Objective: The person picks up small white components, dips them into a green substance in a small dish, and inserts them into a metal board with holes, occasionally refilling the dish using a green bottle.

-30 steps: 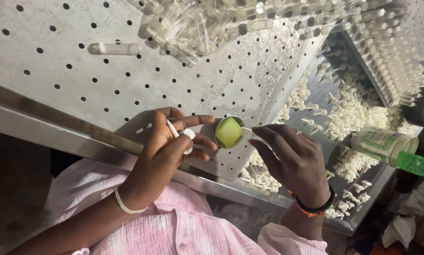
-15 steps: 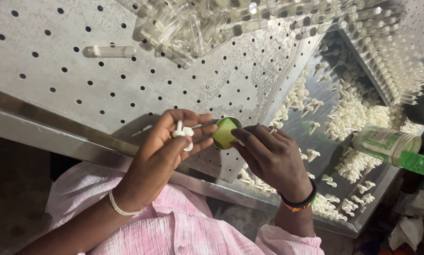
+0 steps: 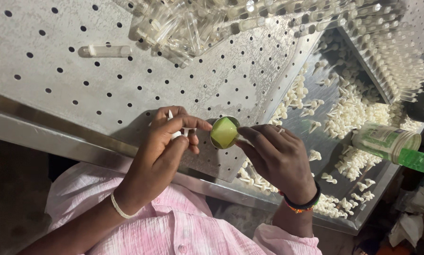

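Head view shows the left hand (image 3: 162, 146) curled, fingers closed around small white plastic pieces (image 3: 176, 133); its forefinger tip touches the rim of a small round tin (image 3: 224, 132) with yellow-green paste inside. The right hand (image 3: 275, 158) holds this tin from the other side, fingers bent around it, above the front edge of the perforated metal plate (image 3: 80, 89). How many white pieces the left hand holds is hidden by the fingers. A heap of clear tubes (image 3: 193, 23) lies at the plate's far edge, partly cut off. The tray (image 3: 358, 219) on the right holds many white pieces (image 3: 353, 108) and a lying green-capped jar (image 3: 394, 146).
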